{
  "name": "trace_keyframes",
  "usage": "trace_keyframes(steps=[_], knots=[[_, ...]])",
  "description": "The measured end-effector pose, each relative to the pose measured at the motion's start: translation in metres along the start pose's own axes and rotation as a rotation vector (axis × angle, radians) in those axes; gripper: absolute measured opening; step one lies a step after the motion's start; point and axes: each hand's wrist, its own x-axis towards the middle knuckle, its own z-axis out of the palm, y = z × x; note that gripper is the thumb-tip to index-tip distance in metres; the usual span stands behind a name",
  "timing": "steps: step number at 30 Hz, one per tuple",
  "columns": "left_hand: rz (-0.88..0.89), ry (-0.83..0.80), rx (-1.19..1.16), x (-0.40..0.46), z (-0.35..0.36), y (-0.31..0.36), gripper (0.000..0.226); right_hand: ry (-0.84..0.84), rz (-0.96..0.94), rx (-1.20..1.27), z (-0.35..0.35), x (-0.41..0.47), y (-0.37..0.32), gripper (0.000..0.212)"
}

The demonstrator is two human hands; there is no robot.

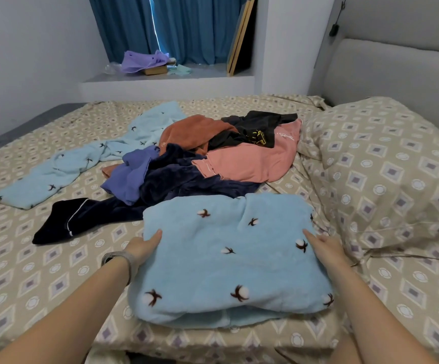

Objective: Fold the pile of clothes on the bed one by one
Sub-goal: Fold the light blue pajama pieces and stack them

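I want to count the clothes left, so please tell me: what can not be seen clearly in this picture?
Head view only:
- Left hand: fingers hidden under the folded light-blue garment.
- Pile: overlapping clothes hide each other, so the count is unclear.
- Pink garment: white lettering too small to read.
- Bed: near edge cut off by the frame.
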Motion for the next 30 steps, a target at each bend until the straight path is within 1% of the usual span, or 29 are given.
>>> trace_keyframes(steps=[2,4,6,8,9,11,13,14,16,17,18,20,21,23,24,25,27,30], knots=[[-0.028,0.073,-0.071,0.005,-0.002,-0.009,0.049,0.057,-0.014,0.001,-0.004,0.008,0.003,0.032],[-0.045,0.134,-0.093,0.009,-0.003,-0.020,0.046,0.116,-0.025,-0.005,-0.007,0.011,0.006,0.022],[-0.061,0.132,-0.114,0.008,0.002,-0.024,0.045,0.132,-0.010,-0.047,-0.006,0.014,0.008,0.019],[-0.066,0.147,-0.160,0.010,0.009,-0.019,0.048,0.140,0.001,-0.024,-0.005,0.018,0.008,0.020],[-0.063,0.161,-0.181,0.010,0.011,-0.012,0.052,0.141,-0.002,-0.012,-0.004,0.021,0.007,0.026],[-0.026,0.191,-0.217,0.016,0.012,0.003,0.064,0.114,-0.009,0.046,-0.005,0.027,0.004,0.045],[-0.019,0.198,-0.205,0.023,0.008,0.017,0.079,0.056,-0.007,0.109,-0.003,0.037,-0.002,0.047],[-0.011,0.201,-0.183,0.026,0.007,0.022,0.077,0.023,0.007,0.129,-0.002,0.041,-0.008,0.050],[0.018,0.219,-0.137,0.034,0.004,0.033,0.064,-0.009,0.017,0.096,0.001,0.057,-0.018,0.062],[0.026,0.219,-0.125,0.037,0.004,0.038,0.064,-0.002,0.004,0.069,0.002,0.065,-0.023,0.065],[0.033,0.202,-0.105,0.042,0.006,0.044,0.069,0.005,-0.003,0.054,0.005,0.074,-0.027,0.069],[0.050,0.162,0.002,0.049,0.013,0.053,0.075,-0.039,0.000,0.027,0.012,0.089,-0.034,0.081],[0.066,0.159,0.072,0.054,0.018,0.056,0.075,-0.077,0.007,0.008,0.018,0.096,-0.035,0.083],[0.092,0.205,0.140,0.063,0.028,0.059,0.074,-0.125,-0.016,-0.065,0.031,0.103,-0.036,0.072],[0.091,0.247,0.120,0.068,0.030,0.058,0.071,-0.085,-0.030,-0.096,0.035,0.107,-0.036,0.068],[0.059,0.288,0.059,0.074,0.028,0.055,0.069,-0.029,-0.033,-0.102,0.036,0.109,-0.035,0.069],[-0.033,0.370,-0.078,0.081,0.019,0.044,0.071,0.064,0.011,-0.016,0.031,0.117,-0.029,0.073],[-0.075,0.335,-0.173,0.088,0.012,0.028,0.079,0.128,0.076,0.010,0.027,0.116,-0.017,0.060]])
